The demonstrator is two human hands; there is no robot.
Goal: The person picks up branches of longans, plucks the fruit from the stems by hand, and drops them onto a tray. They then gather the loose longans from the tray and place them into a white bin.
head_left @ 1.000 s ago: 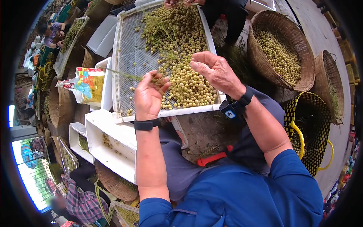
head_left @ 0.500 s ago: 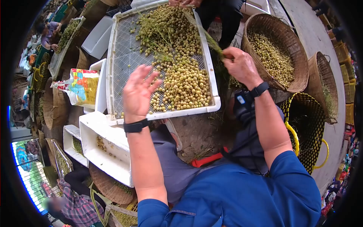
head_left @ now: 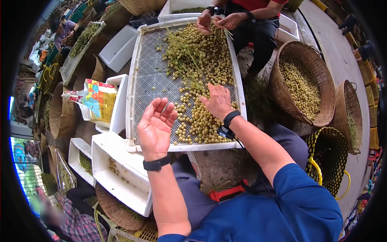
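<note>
A white-framed mesh tray [head_left: 147, 76] holds a heap of small round yellow-green fruits [head_left: 205, 127] and thin green stems [head_left: 193, 60]. My right hand [head_left: 219, 101] is over the right part of the heap, palm down, thumb and fingers apart at the fruits and stem ends. I see nothing held in it. My left hand [head_left: 156, 130] is palm up over the tray's near left corner. Its fingers are loosely bent and apart, with nothing in the palm.
Across the tray, a co-worker's hands [head_left: 225, 20] handle stems. A wicker basket [head_left: 324, 88] of fruits stands right, near a yellow-black woven basket [head_left: 310, 155]. White foam boxes [head_left: 105, 161] and a printed bag [head_left: 98, 101] are left.
My right hand has let go of the stem bundle at the tray's right side and moved left onto the fruits. My left hand has dropped slightly, fingers more curled. The co-worker's hands show more fully.
</note>
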